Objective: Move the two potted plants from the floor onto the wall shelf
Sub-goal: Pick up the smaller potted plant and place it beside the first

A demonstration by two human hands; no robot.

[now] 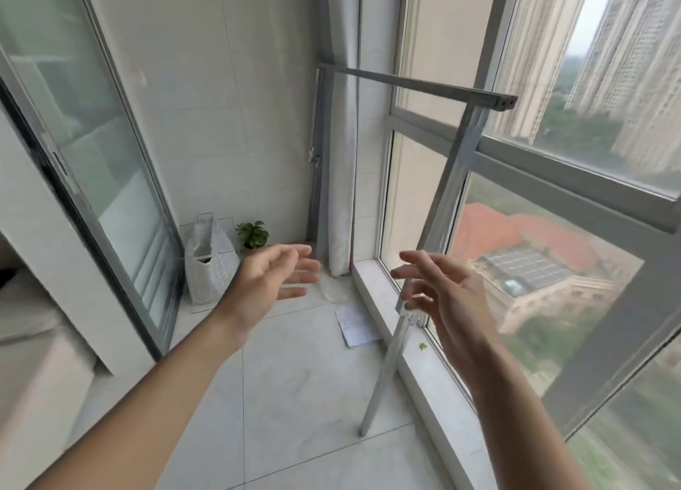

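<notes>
Both hands are empty, the left hand point(271, 281) and right hand point(444, 292) held out with fingers loosely spread, seemingly to reach the one visible potted plant point(252, 234), on the floor point(302, 371) in the far corner beside a bag point(212, 264).

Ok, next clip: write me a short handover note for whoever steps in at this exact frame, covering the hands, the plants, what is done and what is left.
Left hand: open, fingers spread, holding nothing, stretched out over the floor.
Right hand: open, empty, raised beside the grey metal folding frame by the window.
Plants: one small green leafy potted plant stands on the floor in the far corner, beside the white plastic bag. Its pot is mostly hidden behind the left hand. A second plant is not in view, nor is a wall shelf.
Done: nothing visibly moved yet.
Left: pick up the corner plant, find the second, place both on the shelf.
</notes>
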